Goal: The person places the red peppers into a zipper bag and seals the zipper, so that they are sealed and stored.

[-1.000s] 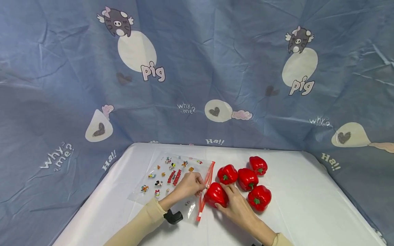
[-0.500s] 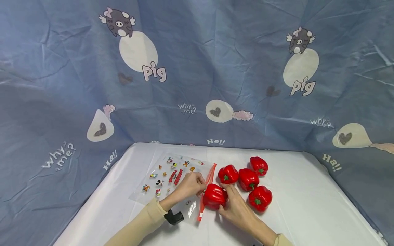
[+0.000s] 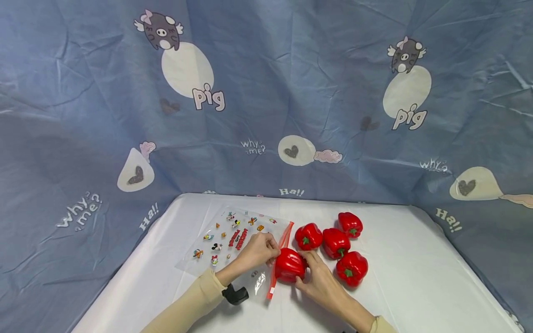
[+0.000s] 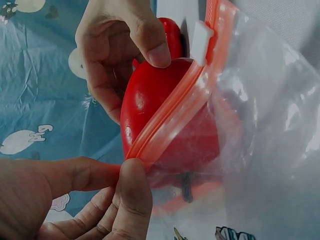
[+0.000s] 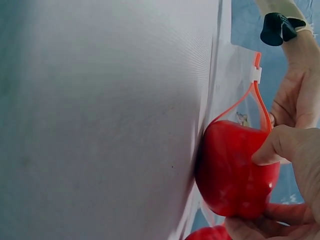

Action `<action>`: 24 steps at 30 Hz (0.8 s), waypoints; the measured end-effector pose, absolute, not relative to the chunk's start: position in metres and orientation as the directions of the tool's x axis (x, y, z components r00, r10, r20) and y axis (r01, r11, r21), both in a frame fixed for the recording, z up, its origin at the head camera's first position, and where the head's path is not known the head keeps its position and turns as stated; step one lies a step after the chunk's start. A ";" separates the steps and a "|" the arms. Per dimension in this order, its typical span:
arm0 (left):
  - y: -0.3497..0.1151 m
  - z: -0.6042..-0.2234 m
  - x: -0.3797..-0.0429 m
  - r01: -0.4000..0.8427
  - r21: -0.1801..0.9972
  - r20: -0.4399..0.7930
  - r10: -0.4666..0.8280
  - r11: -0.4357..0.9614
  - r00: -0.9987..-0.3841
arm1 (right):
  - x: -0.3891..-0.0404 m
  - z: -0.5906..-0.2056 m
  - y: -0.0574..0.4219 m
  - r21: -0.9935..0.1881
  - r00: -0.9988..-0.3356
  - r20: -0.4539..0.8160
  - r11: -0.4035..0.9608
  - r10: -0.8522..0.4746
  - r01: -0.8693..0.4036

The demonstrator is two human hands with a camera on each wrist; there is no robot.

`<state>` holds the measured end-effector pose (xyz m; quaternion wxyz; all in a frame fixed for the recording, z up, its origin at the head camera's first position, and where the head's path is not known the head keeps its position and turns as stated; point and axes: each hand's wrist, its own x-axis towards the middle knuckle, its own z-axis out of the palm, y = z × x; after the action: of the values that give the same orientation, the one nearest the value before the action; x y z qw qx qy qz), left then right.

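Note:
A clear zip bag [image 3: 225, 249] with cartoon prints and a red zip edge [image 3: 272, 280] lies on the white table. Thumb and forefinger of my left hand [image 3: 259, 249] pinch the upper lip of its mouth, lifting it. My right hand [image 3: 320, 280] grips a red bell pepper [image 3: 290, 266] from its right side. In the left wrist view, the stem end of this pepper [image 4: 185, 135] shows through the plastic, inside the mouth. Its other end stays outside, under the right thumb [image 4: 160, 54]. A white slider [image 5: 255, 75] sits near one end of the zip.
Several more red bell peppers stand in a group right of the bag, the closest one [image 3: 309, 236] just beyond the right hand and another [image 3: 351, 269] beside it. A blue printed cloth [image 3: 266, 92] hangs behind the table [image 3: 399, 259].
My right hand has turned the bell pepper and pushed it left into the bag's mouth. The left hand keeps its pinch on the lip. The other peppers stay put.

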<state>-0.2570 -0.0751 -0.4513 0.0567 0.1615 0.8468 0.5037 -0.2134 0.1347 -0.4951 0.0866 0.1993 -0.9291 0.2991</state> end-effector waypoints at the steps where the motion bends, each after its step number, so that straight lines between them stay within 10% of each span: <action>1: -0.075 -0.451 -0.256 0.215 0.873 0.067 0.330 0.437 -0.942 | -0.214 -0.495 0.135 -0.521 -0.905 0.280 0.741 -0.319 -0.423; 24: -0.072 -0.447 -0.251 0.264 0.852 0.117 0.327 0.452 -0.938 | -0.223 -0.496 0.121 -0.507 -0.871 0.383 0.718 -0.308 -0.477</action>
<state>-0.2509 -0.0724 -0.4474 0.0320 0.1735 0.8514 0.4939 -0.2231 0.1207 -0.4964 0.1366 0.2140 -0.9167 0.3085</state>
